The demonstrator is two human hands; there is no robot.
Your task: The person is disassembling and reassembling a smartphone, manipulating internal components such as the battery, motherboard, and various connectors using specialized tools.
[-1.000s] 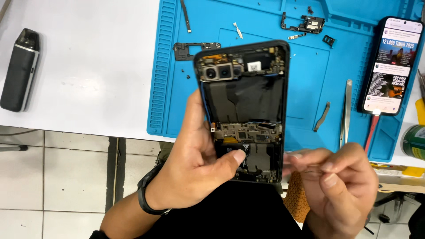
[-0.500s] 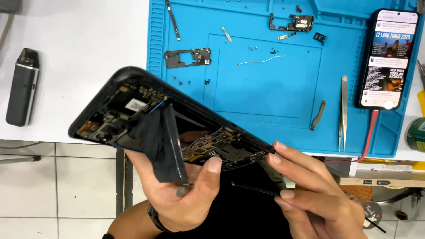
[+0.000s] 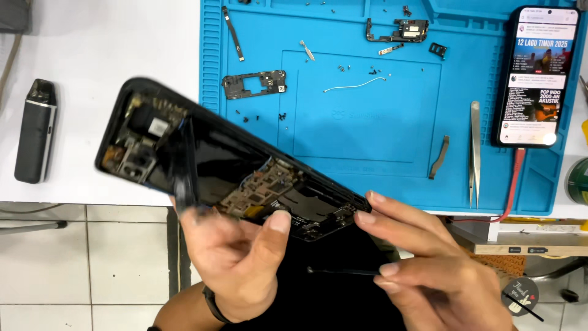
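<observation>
Head view: left hand (image 3: 236,260) is gripping the opened black phone (image 3: 226,165) from beneath, thumb pressing its circuit board, tilting it above the table edge beside the blue mat (image 3: 367,129), while right hand (image 3: 435,270) is touching the phone's lower end and pinching a thin black tool (image 3: 343,271).

Opened phone held above the table edge, mat behind it.

The left hand (image 3: 236,260) holds the phone (image 3: 226,165) from below; the right hand (image 3: 429,263) is at its right end. Tweezers (image 3: 474,153) lie on the mat (image 3: 367,122), another phone (image 3: 538,76) to their right.
</observation>
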